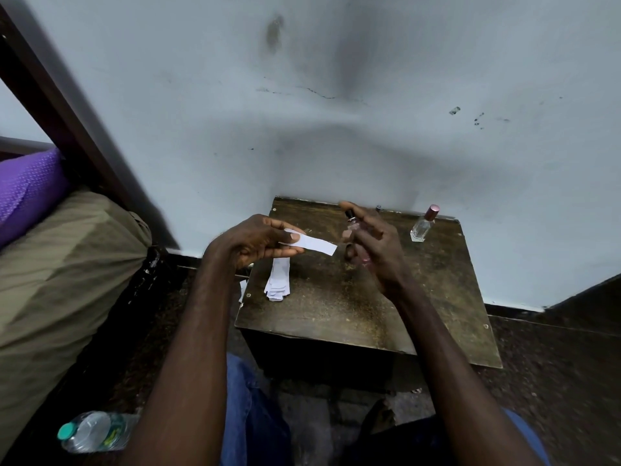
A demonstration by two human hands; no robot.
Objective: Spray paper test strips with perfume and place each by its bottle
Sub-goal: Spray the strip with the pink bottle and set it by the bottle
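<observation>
My left hand [258,238] pinches one end of a white paper strip [317,245], which points right over the small dark wooden table [336,304]. My right hand [373,243] grips a small pinkish perfume bottle [353,227] with a black spray head, held upright just right of the strip's free end; my index finger sits over the top. A stack of several white strips [278,280] lies at the table's left edge. A second clear bottle [422,225] with a pink cap stands at the table's back right.
The table stands against a pale blue wall [302,112]. A bed with an olive cover [60,264] and a purple cloth [27,186] is at the left. A plastic water bottle [94,432] lies on the dark floor at bottom left. A small dark cap [378,208] sits near the table's back edge.
</observation>
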